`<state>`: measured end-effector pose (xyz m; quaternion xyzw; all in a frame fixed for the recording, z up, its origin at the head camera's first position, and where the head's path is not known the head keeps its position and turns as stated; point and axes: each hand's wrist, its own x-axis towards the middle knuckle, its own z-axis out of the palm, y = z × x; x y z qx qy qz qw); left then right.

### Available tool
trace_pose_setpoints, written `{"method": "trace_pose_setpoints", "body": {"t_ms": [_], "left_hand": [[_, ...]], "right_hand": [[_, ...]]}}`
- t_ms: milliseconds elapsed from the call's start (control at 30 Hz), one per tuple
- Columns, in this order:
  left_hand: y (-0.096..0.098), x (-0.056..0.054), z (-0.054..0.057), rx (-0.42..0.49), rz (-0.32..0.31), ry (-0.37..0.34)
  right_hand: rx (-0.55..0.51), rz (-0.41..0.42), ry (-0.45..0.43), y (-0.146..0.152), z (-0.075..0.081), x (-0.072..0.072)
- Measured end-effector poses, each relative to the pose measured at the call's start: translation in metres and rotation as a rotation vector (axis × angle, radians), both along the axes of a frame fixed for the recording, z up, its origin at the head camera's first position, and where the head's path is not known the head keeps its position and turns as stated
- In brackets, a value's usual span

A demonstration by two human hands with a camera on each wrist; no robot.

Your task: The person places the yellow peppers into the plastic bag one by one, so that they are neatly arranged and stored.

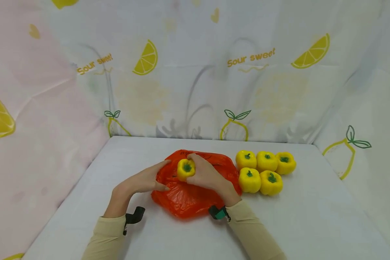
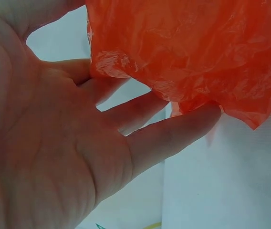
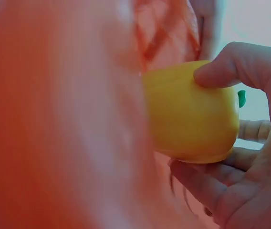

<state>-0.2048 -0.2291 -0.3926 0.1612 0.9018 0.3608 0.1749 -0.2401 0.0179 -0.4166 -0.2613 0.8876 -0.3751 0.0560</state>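
A white cloth-covered table (image 1: pixel 312 216) carries a crumpled orange plastic bag (image 1: pixel 188 198) near its middle, closer to the far edge. The left hand (image 1: pixel 143 180) touches the bag's left side, its fingers (image 2: pixel 173 133) straight and slightly spread against the plastic. The right hand (image 1: pixel 208 175) curls its fingers round 1 yellow plastic bell pepper (image 1: pixel 185 169) over the bag. 5 more yellow bell peppers (image 1: pixel 264 169) cluster just right of the bag.
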Motion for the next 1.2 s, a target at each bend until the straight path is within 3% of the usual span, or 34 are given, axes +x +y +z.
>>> {"method": "trace_pose_setpoints", "body": {"t_ms": [200, 600, 833, 1200], "left_hand": [[-0.001, 0.000, 0.001, -0.009, 0.008, -0.006], [-0.002, 0.001, -0.002, -0.026, -0.016, 0.011], [-0.005, -0.002, -0.002, -0.024, 0.006, -0.002], [-0.004, -0.003, -0.006, -0.015, -0.003, -0.001]], "right_hand": [[0.013, -0.016, 0.041, -0.015, -0.012, -0.003], [0.040, -0.024, 0.016, -0.015, -0.025, 0.002], [0.058, -0.029, 0.005, -0.011, -0.018, -0.001], [0.037, -0.008, -0.013, 0.024, 0.003, 0.006]]}}
